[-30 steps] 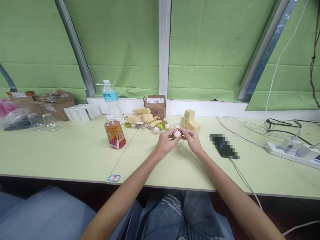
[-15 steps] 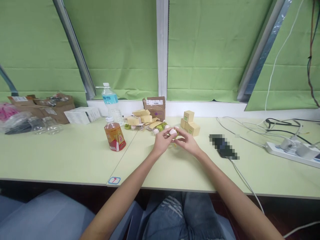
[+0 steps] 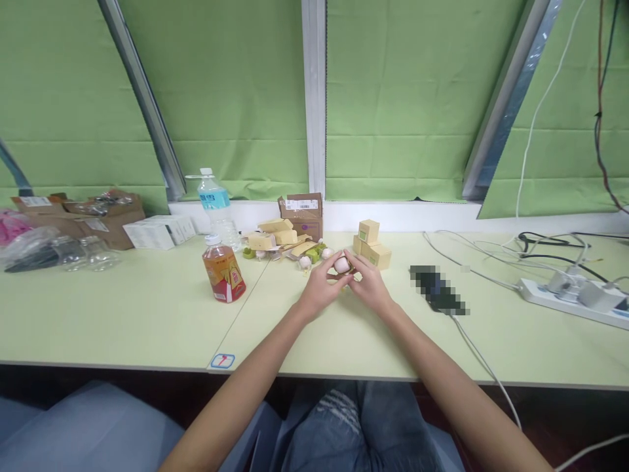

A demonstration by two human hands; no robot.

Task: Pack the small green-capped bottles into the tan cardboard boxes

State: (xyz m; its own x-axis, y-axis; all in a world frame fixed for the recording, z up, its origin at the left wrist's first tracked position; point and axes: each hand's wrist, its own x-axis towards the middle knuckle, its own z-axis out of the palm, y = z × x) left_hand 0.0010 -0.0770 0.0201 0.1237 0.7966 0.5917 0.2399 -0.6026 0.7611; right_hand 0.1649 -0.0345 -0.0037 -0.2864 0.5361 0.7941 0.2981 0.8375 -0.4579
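Note:
Between both hands, just above the table, is a small round pale pink ball-shaped piece [image 3: 341, 265], with a darker rim partly hidden by the fingers. My left hand [image 3: 322, 286] grips it from the left, thumb below and fingers above. From the right, my right hand [image 3: 367, 280] closes on the same piece with thumb and fingertips. Beyond the hands lies a pile of green and pale pink pieces [image 3: 304, 262] among opened yellow cardboard boxes [image 3: 278, 231]. Several small closed yellow boxes [image 3: 377, 254] are stacked behind my right hand.
An orange drink bottle [image 3: 223, 270] stands left of my arms, with a large water bottle [image 3: 216, 206] behind it. A brown carton [image 3: 303, 215] sits by the wall. To the right are a blurred-out phone [image 3: 439, 290] on a cable and a white power strip [image 3: 572, 301].
The round piece has turned between my fingers, and its pale side now shows more. My hands have closed in around it, thumbs nearer each other. The view has shifted slightly.

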